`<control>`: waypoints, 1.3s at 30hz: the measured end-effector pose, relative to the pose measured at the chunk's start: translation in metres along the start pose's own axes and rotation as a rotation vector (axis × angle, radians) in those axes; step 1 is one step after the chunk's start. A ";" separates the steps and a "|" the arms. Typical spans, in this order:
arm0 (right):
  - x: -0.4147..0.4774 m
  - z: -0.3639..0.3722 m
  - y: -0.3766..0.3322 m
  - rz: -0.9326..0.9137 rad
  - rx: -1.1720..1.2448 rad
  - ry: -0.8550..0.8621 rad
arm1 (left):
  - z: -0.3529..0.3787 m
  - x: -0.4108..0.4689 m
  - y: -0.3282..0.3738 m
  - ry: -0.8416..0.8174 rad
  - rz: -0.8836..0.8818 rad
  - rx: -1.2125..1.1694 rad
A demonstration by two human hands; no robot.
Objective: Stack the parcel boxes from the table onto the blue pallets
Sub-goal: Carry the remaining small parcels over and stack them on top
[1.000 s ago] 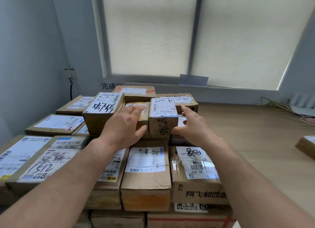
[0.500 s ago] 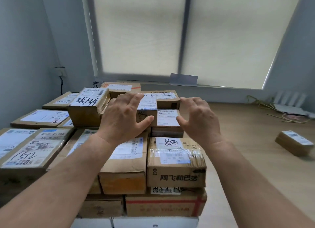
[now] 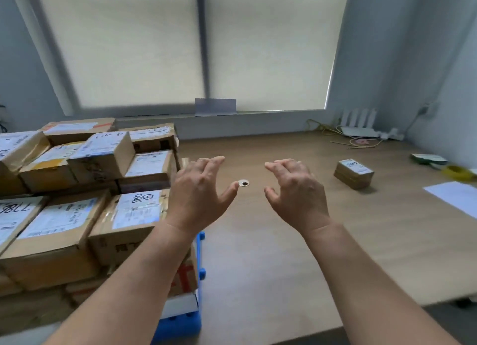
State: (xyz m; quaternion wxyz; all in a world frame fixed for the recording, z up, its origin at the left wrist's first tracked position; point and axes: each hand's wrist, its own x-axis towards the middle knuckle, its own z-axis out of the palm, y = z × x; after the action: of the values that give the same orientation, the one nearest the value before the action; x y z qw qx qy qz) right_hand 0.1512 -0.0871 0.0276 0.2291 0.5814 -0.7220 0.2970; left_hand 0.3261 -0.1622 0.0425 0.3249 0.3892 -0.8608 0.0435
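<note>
Looked down on a pale wooden bench [image 3: 284, 241] beneath a window with its blinds [image 3: 258, 47] drawn. Found the whole view soft with blur, so could not read any label.

Saw the stacked parcel boxes [image 3: 77, 189] at left, cut off by the left frame edge, with lower layers hidden behind upper ones and behind the left forearm. Made out only a corner of the blue pallet [image 3: 180, 324] under the stack, just beside the bench's left edge.

Held the left hand [image 3: 201, 195] and the right hand [image 3: 296, 192] in the air over the bench, backs up, fingers [image 3: 278, 165] apart and loosely curled, gripping nothing. Covered the stack's right edge partly with the left hand.

Noted one small parcel box [image 3: 353, 173] alone on the bench, well to the right of the right hand. Spotted a small round hole [image 3: 243, 183] in the wood between the hands. Found open bench surface from the hands across to that lone box.

Saw a white router [image 3: 358, 122] with loose cables near the far right corner, and a sheet of paper [image 3: 454, 195] cut off by the right edge.
</note>
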 end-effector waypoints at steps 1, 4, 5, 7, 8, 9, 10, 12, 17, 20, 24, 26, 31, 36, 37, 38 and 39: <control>-0.008 -0.003 0.015 0.015 -0.017 -0.014 | 0.009 -0.001 0.014 -0.005 0.014 -0.010; -0.030 -0.015 0.057 0.054 -0.064 -0.036 | 0.035 -0.005 0.056 0.002 0.033 -0.076; -0.037 -0.019 0.071 0.067 -0.079 -0.043 | 0.045 -0.008 0.071 -0.010 0.027 -0.097; -0.051 -0.027 0.097 0.087 -0.107 -0.053 | 0.062 -0.012 0.097 -0.037 0.017 -0.121; -0.058 -0.031 0.110 0.099 -0.117 -0.060 | 0.071 -0.015 0.110 -0.051 0.023 -0.121; -0.065 -0.035 0.122 0.114 -0.126 -0.067 | 0.081 -0.017 0.123 -0.068 0.032 -0.117; -0.071 -0.038 0.134 0.129 -0.134 -0.076 | 0.090 -0.020 0.134 -0.078 0.040 -0.115; -0.085 -0.044 0.155 0.164 -0.151 -0.109 | 0.108 -0.026 0.156 -0.098 0.045 -0.124; -0.114 -0.057 0.197 0.245 -0.197 -0.199 | 0.144 -0.036 0.200 -0.209 0.064 -0.139; -0.123 -0.066 0.221 0.289 -0.227 -0.219 | 0.163 -0.033 0.221 -0.252 0.091 -0.153; -0.133 -0.073 0.252 0.345 -0.228 -0.260 | 0.191 -0.026 0.251 -0.305 0.128 -0.192; -0.134 -0.072 0.270 0.372 -0.235 -0.292 | 0.207 -0.020 0.265 -0.331 0.141 -0.206; -0.122 -0.062 0.316 0.431 -0.234 -0.342 | 0.248 0.009 0.293 -0.366 0.134 -0.222; -0.097 -0.042 0.369 0.471 -0.224 -0.417 | 0.290 0.049 0.313 -0.413 0.093 -0.218; -0.089 -0.037 0.380 0.478 -0.216 -0.417 | 0.299 0.059 0.317 -0.423 0.081 -0.214; -0.081 -0.032 0.391 0.483 -0.208 -0.422 | 0.307 0.069 0.321 -0.432 0.068 -0.209; -0.074 -0.026 0.402 0.488 -0.202 -0.436 | 0.316 0.079 0.324 -0.441 0.057 -0.206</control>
State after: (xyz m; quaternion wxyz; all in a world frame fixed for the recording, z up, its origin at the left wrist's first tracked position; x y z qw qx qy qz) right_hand -0.2250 0.0420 -0.0688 0.0480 0.4160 -0.8975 0.1385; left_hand -0.1046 -0.0920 -0.1013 0.1660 0.3295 -0.9215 -0.1215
